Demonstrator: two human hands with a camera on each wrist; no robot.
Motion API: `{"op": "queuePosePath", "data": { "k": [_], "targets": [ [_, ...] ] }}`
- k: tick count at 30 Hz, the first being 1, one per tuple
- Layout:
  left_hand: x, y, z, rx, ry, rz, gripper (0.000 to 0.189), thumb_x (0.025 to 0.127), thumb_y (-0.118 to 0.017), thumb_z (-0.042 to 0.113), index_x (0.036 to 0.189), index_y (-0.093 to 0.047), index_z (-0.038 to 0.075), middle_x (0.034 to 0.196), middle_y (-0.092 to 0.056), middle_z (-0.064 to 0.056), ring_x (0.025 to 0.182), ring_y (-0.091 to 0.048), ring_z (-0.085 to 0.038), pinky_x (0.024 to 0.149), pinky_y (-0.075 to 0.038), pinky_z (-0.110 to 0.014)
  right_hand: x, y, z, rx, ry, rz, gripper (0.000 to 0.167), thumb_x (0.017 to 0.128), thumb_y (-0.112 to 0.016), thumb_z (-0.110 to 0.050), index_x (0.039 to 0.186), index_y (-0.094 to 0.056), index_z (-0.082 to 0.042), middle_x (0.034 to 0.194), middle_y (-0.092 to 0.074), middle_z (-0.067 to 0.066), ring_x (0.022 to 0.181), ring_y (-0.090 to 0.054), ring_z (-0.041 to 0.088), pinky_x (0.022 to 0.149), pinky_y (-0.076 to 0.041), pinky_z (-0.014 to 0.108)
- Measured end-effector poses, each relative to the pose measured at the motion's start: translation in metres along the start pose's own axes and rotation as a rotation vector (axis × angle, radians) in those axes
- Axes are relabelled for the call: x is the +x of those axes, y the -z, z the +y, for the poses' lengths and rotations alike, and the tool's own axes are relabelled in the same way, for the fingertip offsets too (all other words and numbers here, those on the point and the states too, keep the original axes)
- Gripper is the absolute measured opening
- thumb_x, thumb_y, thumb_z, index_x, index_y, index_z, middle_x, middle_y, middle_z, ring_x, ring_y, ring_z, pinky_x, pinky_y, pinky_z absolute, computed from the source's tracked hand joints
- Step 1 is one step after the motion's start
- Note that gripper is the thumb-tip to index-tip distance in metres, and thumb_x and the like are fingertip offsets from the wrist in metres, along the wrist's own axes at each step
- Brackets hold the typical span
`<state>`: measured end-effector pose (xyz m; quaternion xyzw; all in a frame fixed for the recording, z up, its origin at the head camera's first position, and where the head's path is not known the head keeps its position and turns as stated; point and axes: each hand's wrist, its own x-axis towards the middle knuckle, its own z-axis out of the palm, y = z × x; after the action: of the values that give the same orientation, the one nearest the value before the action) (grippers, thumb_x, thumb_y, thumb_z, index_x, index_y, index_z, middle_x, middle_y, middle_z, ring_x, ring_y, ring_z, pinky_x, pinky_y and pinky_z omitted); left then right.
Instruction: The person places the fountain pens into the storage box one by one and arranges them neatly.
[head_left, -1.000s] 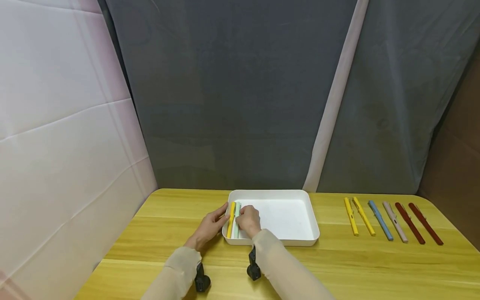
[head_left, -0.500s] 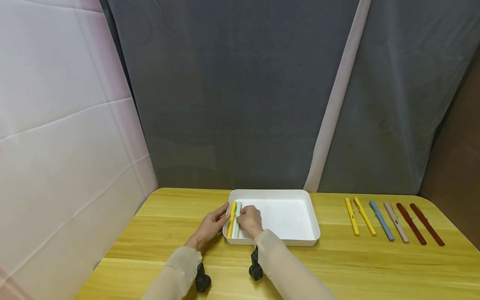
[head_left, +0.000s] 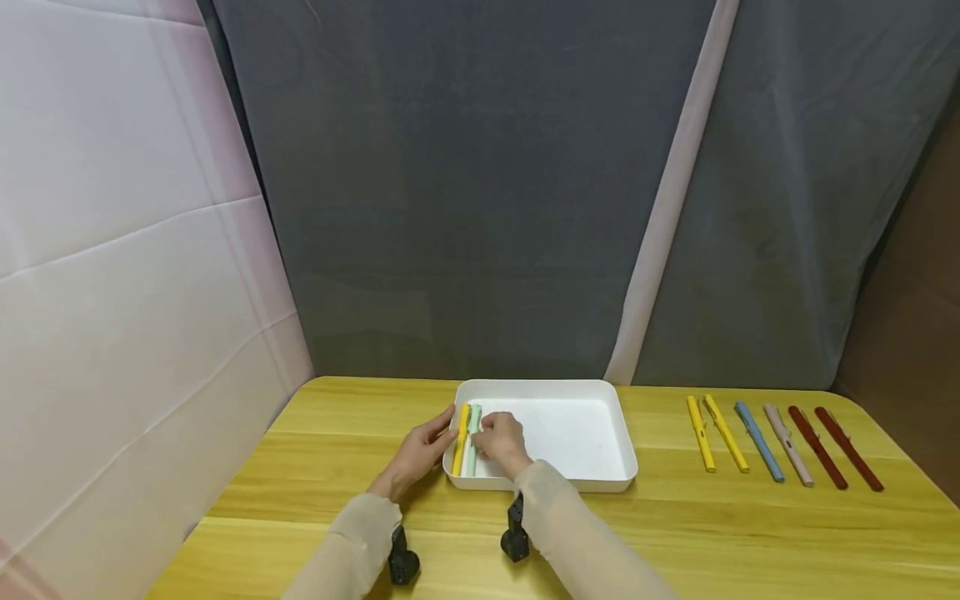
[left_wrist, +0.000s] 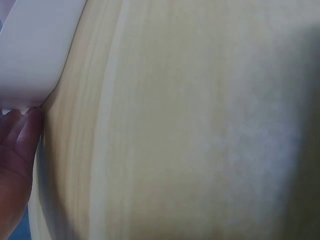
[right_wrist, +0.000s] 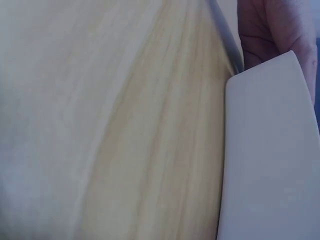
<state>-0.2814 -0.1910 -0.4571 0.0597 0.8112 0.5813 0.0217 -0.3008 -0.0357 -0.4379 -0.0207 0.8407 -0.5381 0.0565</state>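
Observation:
A white tray (head_left: 570,484) lies on the table, with a yellow pen (head_left: 461,442) and a light green pen (head_left: 472,458) side by side along its left end. My left hand (head_left: 416,457) rests against the tray's left wall, fingers extended. In the left wrist view, fingertips of that left hand (left_wrist: 17,150) touch the white wall. My right hand (head_left: 504,440) reaches into the tray, and its curled fingers pinch the light green pen near the middle. The right wrist view shows part of the right hand (right_wrist: 275,30) behind the tray wall (right_wrist: 270,150); its fingertips are hidden.
Right of the tray several pens lie in a row on the wooden table (head_left: 585,542): two yellow pens (head_left: 701,437), a blue pen (head_left: 760,442), a pale pinkish pen (head_left: 789,446) and two dark red pens (head_left: 819,448). A grey curtain (head_left: 465,208) hangs behind.
The right wrist has shifted slightly to the right while its fingers stay at the light green pen. The left hand, tray and other pens hold their places.

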Motion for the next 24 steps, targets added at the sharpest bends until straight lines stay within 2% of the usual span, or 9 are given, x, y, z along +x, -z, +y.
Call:
{"op": "queuePosePath", "data": {
  "k": [11, 18, 24],
  "targets": [
    [0.0, 0.001, -0.001, 0.029, 0.018, -0.002, 0.052, 0.099, -0.048, 0.016, 0.147, -0.03, 0.01, 0.152, -0.028, -0.012, 0.138, -0.028, -0.031, 0.106, -0.035, -0.048, -0.002, 0.029, 0.005, 0.041, 0.008, 0.005, 0.035, 0.084, -0.066, -0.006, 0.116, -0.06, 0.006, 0.087, -0.062, 0.011, 0.064, -0.057, 0.012, 0.058, -0.054, 0.022],
    [0.0, 0.002, -0.001, 0.043, 0.037, 0.0, 0.053, 0.098, -0.049, 0.018, 0.148, -0.03, 0.012, 0.153, -0.028, -0.011, 0.139, -0.028, -0.031, 0.107, -0.034, -0.048, -0.005, 0.061, 0.006, 0.117, 0.079, -0.008, 0.038, 0.084, -0.065, -0.002, 0.119, -0.057, 0.009, 0.082, -0.06, 0.01, 0.071, -0.063, 0.023, 0.061, -0.056, 0.027],
    [0.001, 0.002, 0.001, 0.036, 0.047, -0.002, 0.053, 0.098, -0.049, 0.018, 0.148, -0.03, 0.011, 0.153, -0.028, -0.012, 0.139, -0.027, -0.031, 0.108, -0.033, -0.048, -0.009, 0.095, 0.007, 0.151, 0.126, 0.033, 0.037, 0.083, -0.064, -0.001, 0.118, -0.058, 0.01, 0.08, -0.058, 0.009, 0.066, -0.058, 0.013, 0.06, -0.056, 0.027]
  ]
}}
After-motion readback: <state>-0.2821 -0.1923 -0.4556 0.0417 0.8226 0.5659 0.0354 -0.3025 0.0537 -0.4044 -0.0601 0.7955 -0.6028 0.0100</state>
